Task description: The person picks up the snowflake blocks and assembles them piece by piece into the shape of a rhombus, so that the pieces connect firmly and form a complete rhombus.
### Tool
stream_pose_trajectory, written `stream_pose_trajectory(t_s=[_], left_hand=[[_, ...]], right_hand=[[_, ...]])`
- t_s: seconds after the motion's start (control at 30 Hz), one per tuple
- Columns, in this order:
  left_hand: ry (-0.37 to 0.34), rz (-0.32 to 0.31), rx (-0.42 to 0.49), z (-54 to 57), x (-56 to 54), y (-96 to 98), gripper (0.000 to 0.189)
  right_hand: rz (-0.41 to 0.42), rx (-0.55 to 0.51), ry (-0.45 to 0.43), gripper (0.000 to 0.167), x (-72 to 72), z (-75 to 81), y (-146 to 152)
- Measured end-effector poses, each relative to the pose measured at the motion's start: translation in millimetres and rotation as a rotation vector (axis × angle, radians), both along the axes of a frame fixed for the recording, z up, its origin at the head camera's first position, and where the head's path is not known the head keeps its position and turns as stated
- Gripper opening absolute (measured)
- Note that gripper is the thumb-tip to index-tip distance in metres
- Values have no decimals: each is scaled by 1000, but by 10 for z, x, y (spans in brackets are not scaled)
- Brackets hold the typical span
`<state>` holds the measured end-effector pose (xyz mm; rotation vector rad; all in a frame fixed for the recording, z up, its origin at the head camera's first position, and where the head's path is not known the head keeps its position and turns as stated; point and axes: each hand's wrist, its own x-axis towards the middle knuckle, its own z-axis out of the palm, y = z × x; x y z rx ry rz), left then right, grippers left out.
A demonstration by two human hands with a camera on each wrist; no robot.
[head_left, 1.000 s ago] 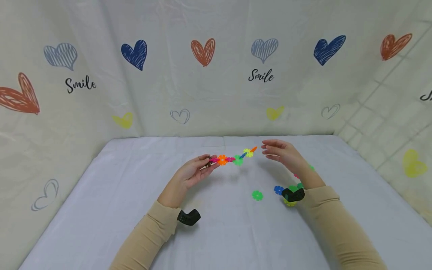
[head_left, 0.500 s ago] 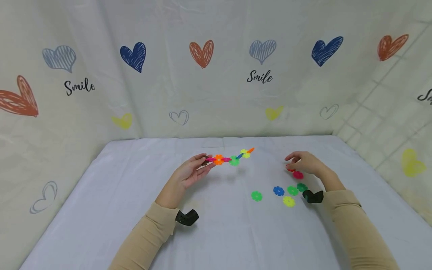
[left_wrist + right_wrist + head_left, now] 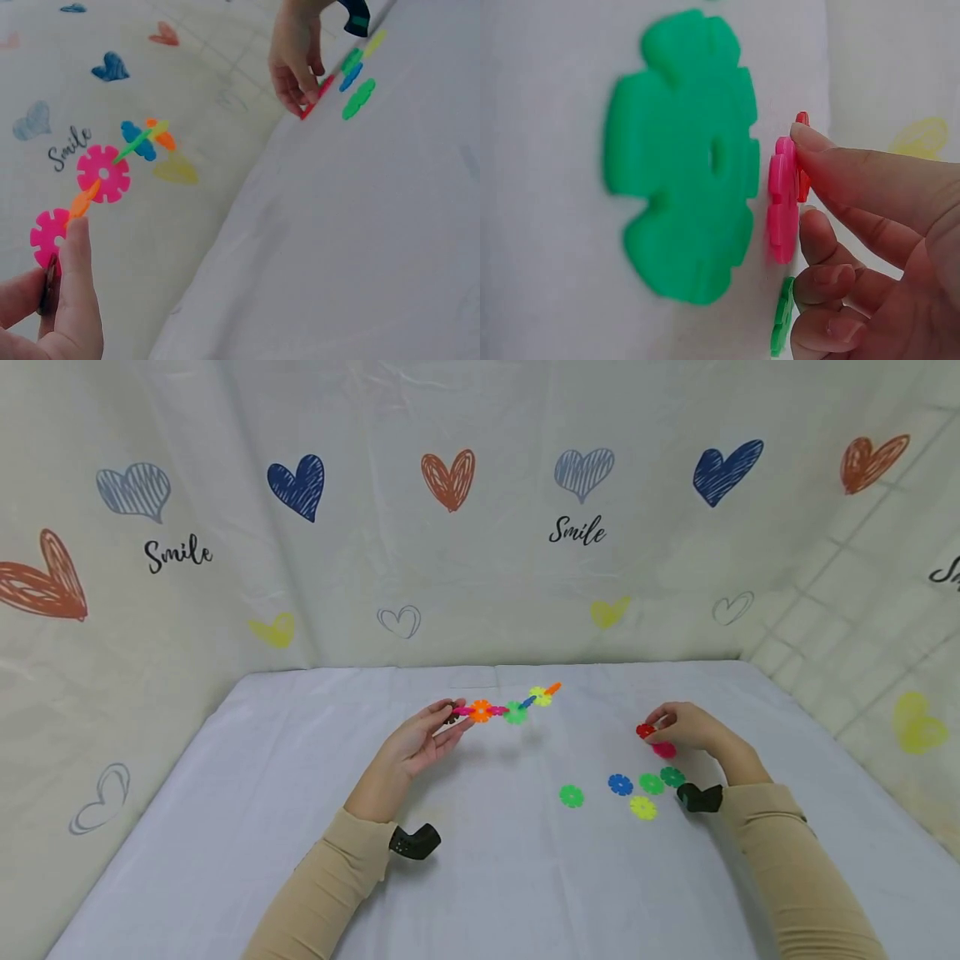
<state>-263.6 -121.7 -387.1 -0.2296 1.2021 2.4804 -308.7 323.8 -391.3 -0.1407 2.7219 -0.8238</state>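
In the head view my left hand (image 3: pixel 416 747) is raised over the left-middle of the table. Between thumb and fingers it pinches a dark brown snowflake disc (image 3: pixel 451 716), the end piece of a chain of linked snowflake discs (image 3: pixel 481 712). The chain slants up to the right through pink, orange, green, blue and yellow to an orange tip (image 3: pixel 554 688). On the right, my right hand (image 3: pixel 690 728) pinches a red snowflake disc (image 3: pixel 643 731) by its edge. A pink snowflake disc (image 3: pixel 782 214) lies right beside it, close to the fingertips in the right wrist view.
Loose snowflake discs lie on the white tablecloth below the right hand: a light green disc (image 3: pixel 572 796), a blue disc (image 3: pixel 620 785), a yellow disc (image 3: pixel 642 808), another green disc (image 3: pixel 651 784) and a darker green disc (image 3: pixel 672 777). A curtain (image 3: pixel 495 577) printed with hearts hangs behind.
My right hand has left the chain's orange tip, moved right and down to the loose discs, and taken hold of the red one. The left hand, still holding the chain, has shifted slightly left.
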Motion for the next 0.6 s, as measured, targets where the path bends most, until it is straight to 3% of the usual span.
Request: stream_pose_trajectory(t_s=[0.33, 0.6], left_hand=[[11, -2, 6, -10, 4, 5, 4], [2, 4, -5, -12, 16, 12, 8]], right_hand=[[-17, -65, 24, 33, 13, 30, -41], [-56, -58, 80, 38, 108, 67, -77]])
